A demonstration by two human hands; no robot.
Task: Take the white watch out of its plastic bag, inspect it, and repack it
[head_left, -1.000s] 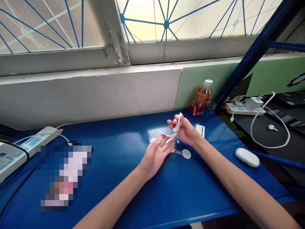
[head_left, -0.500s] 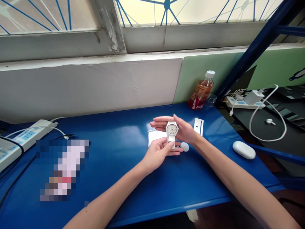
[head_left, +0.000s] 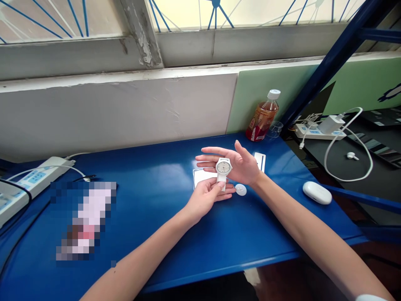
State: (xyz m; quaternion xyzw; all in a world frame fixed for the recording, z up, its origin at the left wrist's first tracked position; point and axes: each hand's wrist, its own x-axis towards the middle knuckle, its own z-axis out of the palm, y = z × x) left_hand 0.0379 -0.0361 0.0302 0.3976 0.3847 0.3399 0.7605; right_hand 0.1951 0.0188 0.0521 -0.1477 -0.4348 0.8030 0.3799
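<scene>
A white wristwatch [head_left: 223, 167] with a round pale dial faces me above the blue table [head_left: 150, 196]. My left hand [head_left: 205, 196] pinches the lower strap between thumb and fingers. My right hand [head_left: 233, 164] is spread flat behind the watch, palm toward me, fingers pointing left, and the watch rests against it. Just below the hands lie a white card [head_left: 200, 176] and a small round white disc [head_left: 240, 190].
A tea bottle [head_left: 263, 118] stands at the back right. A small white card with a dark stripe [head_left: 260, 161] and a white oval case [head_left: 317, 192] lie to the right. A power strip [head_left: 34, 180] with cables is on the left, a blurred patch [head_left: 83, 221] beside it.
The watch, held edge-on by my right hand a second ago, now faces me. My left hand has taken its lower strap, and my right hand has flattened out behind it.
</scene>
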